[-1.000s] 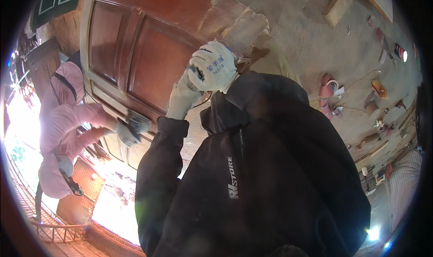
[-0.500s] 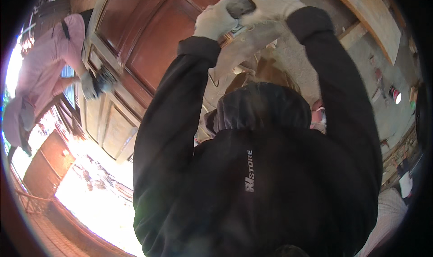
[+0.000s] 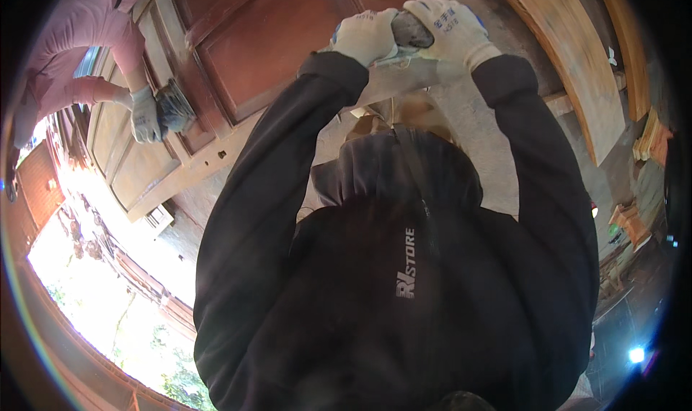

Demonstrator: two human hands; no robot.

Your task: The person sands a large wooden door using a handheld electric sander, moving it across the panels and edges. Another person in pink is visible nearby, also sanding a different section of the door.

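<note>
My left hand point(image 3: 364, 37), in a white work glove, is closed against one side of a dark grey, rounded tool point(image 3: 411, 31). My right hand point(image 3: 455, 30), gloved the same way, wraps the other side of it. The tool looks like a hand-held sander, but its underside is hidden. Both hands hold it at the near edge of a brown wooden panel door point(image 3: 270, 61), in front of my body. The door has red-brown recessed panels and paler, bare-looking framing.
At the left a co-worker in pink point(image 3: 79, 40) bends over the door, a gloved hand point(image 3: 146, 115) on a dark tool point(image 3: 175, 108). Long wooden boards point(image 3: 577, 72) lie at the right. Wood pieces point(image 3: 631, 225) are stacked at the far right. A bright opening is lower left.
The whole view has shifted, so my hands, the tool and the door sit lower in the picture. Both hands keep hold of the tool. The co-worker's hand and tool are still at the door.
</note>
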